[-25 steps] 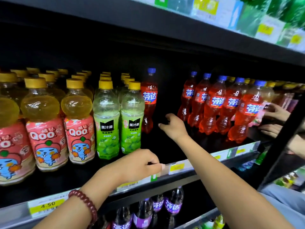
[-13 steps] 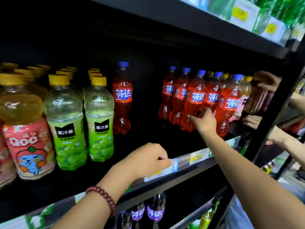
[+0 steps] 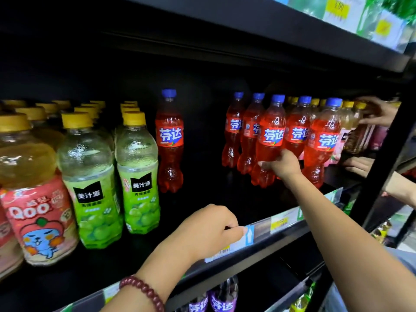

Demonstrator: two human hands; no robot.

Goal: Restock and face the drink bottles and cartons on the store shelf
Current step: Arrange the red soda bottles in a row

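Observation:
A group of red soda bottles with blue caps stands at the right of the dark shelf. My right hand (image 3: 282, 164) grips the lower body of the front red bottle (image 3: 270, 131) in that group. One lone red bottle (image 3: 170, 140) stands apart to the left, with a bare gap of shelf between it and the group. My left hand (image 3: 207, 230) rests with curled fingers on the shelf's front edge (image 3: 263, 230), holding the price rail. Green grape juice bottles (image 3: 138, 176) with yellow caps and pink Qoo bottles (image 3: 33, 199) fill the left.
Another person's hands (image 3: 378, 113) reach among bottles at the far right, beside a black upright post (image 3: 387, 158). An upper shelf (image 3: 270, 25) hangs overhead with price tags. Purple soda bottles (image 3: 222, 298) stand on the shelf below.
My right hand moved right from the bare shelf gap and took hold of the front red bottle. The view shifted right. My left hand stayed on the shelf edge.

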